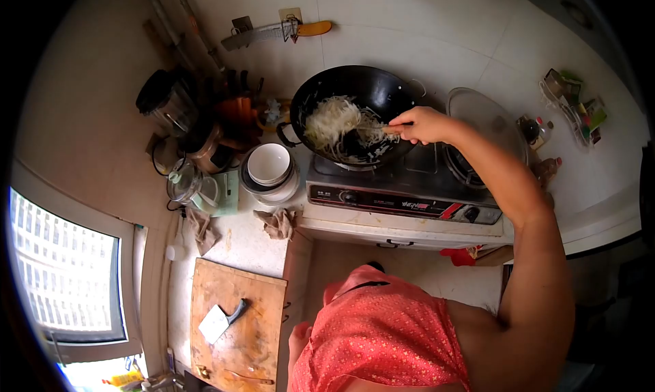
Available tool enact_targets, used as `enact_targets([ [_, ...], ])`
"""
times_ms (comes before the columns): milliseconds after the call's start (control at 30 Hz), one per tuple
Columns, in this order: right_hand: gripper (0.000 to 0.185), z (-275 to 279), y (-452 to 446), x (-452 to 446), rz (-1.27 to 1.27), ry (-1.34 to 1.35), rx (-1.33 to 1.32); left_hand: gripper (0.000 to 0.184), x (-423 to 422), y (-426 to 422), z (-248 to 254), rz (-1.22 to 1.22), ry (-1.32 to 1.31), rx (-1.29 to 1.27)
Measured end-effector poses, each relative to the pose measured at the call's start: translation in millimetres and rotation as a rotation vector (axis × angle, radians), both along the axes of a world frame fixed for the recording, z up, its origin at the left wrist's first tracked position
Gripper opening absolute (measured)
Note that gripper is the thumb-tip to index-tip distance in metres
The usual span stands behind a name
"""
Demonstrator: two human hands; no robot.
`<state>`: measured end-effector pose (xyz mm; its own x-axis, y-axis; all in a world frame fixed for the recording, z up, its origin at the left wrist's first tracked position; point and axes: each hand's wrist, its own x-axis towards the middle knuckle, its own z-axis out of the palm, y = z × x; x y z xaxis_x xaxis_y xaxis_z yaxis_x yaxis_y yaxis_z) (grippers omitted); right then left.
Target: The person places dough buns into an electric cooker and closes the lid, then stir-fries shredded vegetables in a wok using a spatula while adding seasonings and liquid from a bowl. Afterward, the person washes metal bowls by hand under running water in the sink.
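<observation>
My right hand (426,126) is closed around the wooden handle of a spatula (391,128) over the black wok (396,85). The spatula's far end reaches in among pale shredded vegetable strips (332,121), which are heaped on the wok's left side with loose strips spread to the right. Under the wok is a gas stove (409,194). My left hand (299,339) hangs low beside the red patterned clothing, near the cutting board (263,289). Only part of it shows, and its fingers are not clear. A cleaver (217,324) with a dark handle lies on the board.
Stacked bowls (269,163) stand left of the stove, near a crumpled cloth (276,223). A blender (170,105) and a glass jug (184,182) fill the corner. A glass lid (477,112) rests at the stove's right, with bottles (541,134) behind. A knife (263,34) hangs on the wall.
</observation>
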<state>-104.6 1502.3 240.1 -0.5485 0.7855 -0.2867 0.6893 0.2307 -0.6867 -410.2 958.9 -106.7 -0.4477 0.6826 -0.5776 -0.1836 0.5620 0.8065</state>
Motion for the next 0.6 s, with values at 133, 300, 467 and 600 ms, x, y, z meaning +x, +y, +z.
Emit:
enact_targets([
  [133,0.042,30,-7,14,-0.231,0.029,-0.138,0.030,5,6,34,-0.165,0.272,-0.057],
  [300,0.039,-43,23,-6,-0.011,0.031,0.445,0.028,8,36,72,-0.263,0.251,-0.087],
  [467,0.022,5,-50,-1,0.031,-0.331,0.335,0.025,-4,52,55,-0.247,0.107,0.014],
  [600,0.038,-8,-74,36,0.043,-0.329,0.330,0.022,-9,76,57,-0.416,0.130,0.069],
])
